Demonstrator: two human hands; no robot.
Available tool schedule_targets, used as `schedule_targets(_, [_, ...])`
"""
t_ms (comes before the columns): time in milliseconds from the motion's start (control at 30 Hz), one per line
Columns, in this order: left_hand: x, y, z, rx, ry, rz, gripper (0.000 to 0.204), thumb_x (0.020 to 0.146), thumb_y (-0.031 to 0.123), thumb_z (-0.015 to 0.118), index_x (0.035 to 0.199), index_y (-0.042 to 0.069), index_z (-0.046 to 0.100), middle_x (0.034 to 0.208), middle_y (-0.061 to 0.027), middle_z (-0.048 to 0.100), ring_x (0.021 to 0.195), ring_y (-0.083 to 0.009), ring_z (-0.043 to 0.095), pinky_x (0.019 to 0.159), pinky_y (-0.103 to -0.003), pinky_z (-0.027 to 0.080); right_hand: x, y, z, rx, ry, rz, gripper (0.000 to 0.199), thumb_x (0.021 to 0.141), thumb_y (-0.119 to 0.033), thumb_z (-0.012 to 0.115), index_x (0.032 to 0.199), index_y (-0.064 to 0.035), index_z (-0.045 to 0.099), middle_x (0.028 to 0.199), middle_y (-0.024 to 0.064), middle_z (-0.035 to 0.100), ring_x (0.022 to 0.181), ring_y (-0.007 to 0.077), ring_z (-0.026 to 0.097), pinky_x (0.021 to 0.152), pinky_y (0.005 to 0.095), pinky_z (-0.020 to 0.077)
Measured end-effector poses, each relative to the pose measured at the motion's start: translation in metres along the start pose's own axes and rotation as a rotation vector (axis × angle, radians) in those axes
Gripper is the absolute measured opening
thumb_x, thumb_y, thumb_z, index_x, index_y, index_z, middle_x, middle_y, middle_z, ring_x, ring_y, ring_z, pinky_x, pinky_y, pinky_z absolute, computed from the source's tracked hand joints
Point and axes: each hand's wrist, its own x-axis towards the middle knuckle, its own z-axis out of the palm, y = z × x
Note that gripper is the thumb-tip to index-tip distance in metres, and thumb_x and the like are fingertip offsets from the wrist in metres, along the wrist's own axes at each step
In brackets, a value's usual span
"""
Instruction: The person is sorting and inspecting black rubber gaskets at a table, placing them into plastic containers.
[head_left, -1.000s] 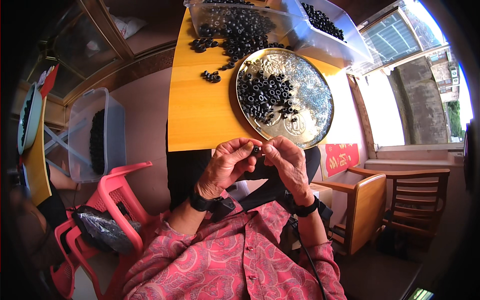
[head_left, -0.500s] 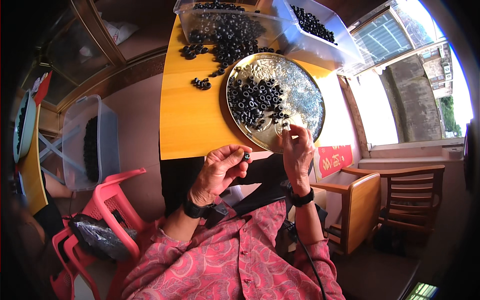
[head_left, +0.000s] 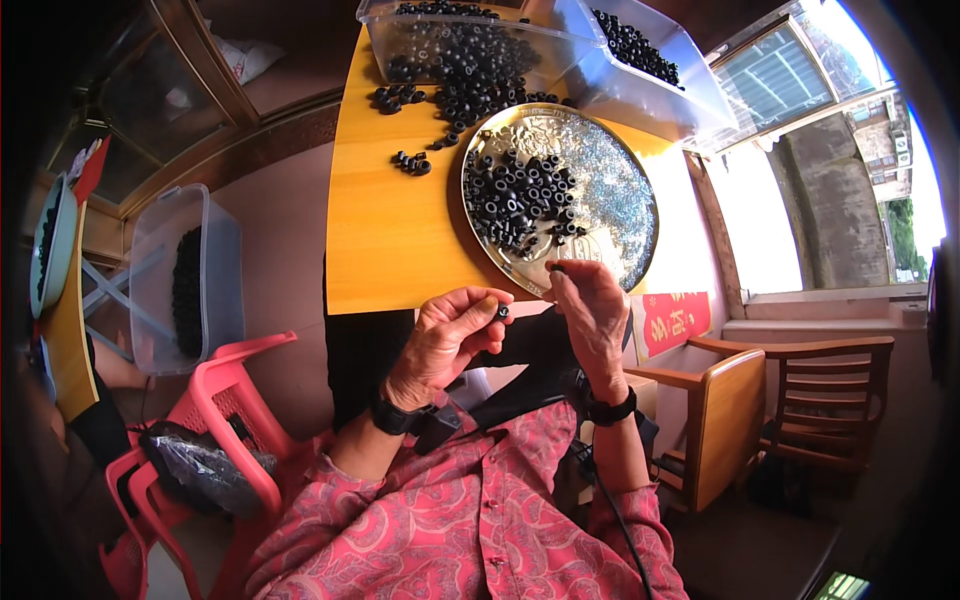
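Status, left hand [head_left: 445, 335]?
Pinched on black ring [head_left: 503, 312], at hand's right end, mid-frame.
Right hand [head_left: 595, 312]?
Pinched on small dark piece [head_left: 557, 268], over silver tray [head_left: 612, 200]'s lower edge; ring heap [head_left: 520, 195] on tray, upper centre.

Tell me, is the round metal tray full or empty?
The tray is partly filled: black rings heap its left side, small shiny bits spread across its right, and bare metal shows near its upper-left rim.
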Motion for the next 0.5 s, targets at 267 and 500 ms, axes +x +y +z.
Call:
schedule_targets(267, [-0.002,-0.001,0.012,0.05,-0.043,0.03,0.024,0.098,0.015,0.056,0.114,-0.001,0.064,0.083,-0.006,0.064,0.071,-0.0107,0.058,0.069,-0.022,0.05,-0.021,-0.007,0.001,0.431,-0.228,0.2,0.021,0.092,-0.004,0.063,0.113,0.0007,0.066,0.091,0.0016,0.067,0.073,0.0053,0.061,0.066,0.0184,0.0486])
schedule_targets(500, [-0.001,-0.007,0.006,0.035,-0.054,0.072,0.025,0.098,0.015,0.055,0.115,-0.002,0.064,0.089,-0.0089,0.065,0.072,-0.0109,0.059,0.069,-0.023,0.05,-0.03,-0.008,0.007,0.408,-0.234,0.11,0.019,0.092,-0.001,0.062,0.11,0.0013,0.067,0.089,0.0004,0.063,0.074,0.0055,0.059,0.066,0.0185,0.0478])
